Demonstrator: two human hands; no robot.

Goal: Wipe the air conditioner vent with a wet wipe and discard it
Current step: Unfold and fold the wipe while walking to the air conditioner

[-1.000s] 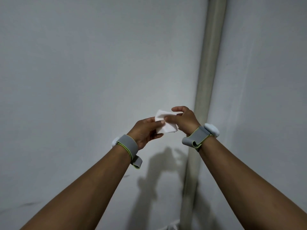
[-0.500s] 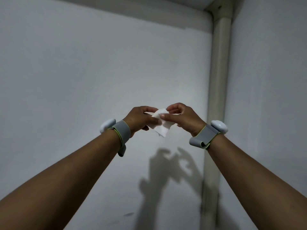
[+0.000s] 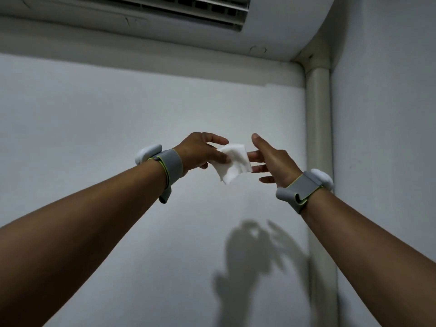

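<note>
A folded white wet wipe (image 3: 233, 164) is pinched between thumb and fingers (image 3: 219, 157) of the left hand (image 3: 200, 153) at the centre of the frame. The right hand (image 3: 273, 162) is spread open just beside it, its fingers (image 3: 256, 155) splayed and partly hidden behind the wipe's edge; contact cannot be told. The white air conditioner's slatted vent (image 3: 188, 8) is seen along the top of the frame.
</note>
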